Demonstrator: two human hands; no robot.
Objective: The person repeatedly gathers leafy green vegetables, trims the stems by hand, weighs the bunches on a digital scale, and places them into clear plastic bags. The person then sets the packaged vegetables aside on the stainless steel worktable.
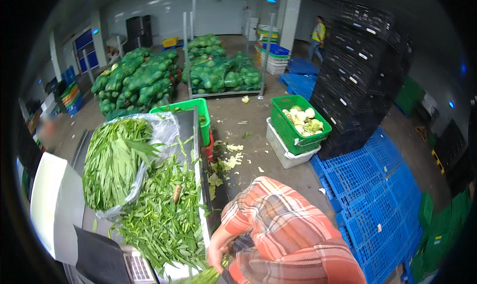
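Observation:
My right hand, below a plaid sleeve, grips the stems of a bunch of leafy greens at the bottom edge. Its fingertips are partly hidden. My left hand is out of view. Just left of the hand, loose long-leaved greens, looking like water spinach, spread over a table. A brown stub, perhaps a wooden handle, lies on them. Behind them a large bundle of the same greens rests in a clear plastic bag.
A keypad device and a white box stand left. Beyond the table is a green crate. Another green crate holds pale vegetables. Blue pallets and stacked black crates flank the right. Leaf scraps litter the floor.

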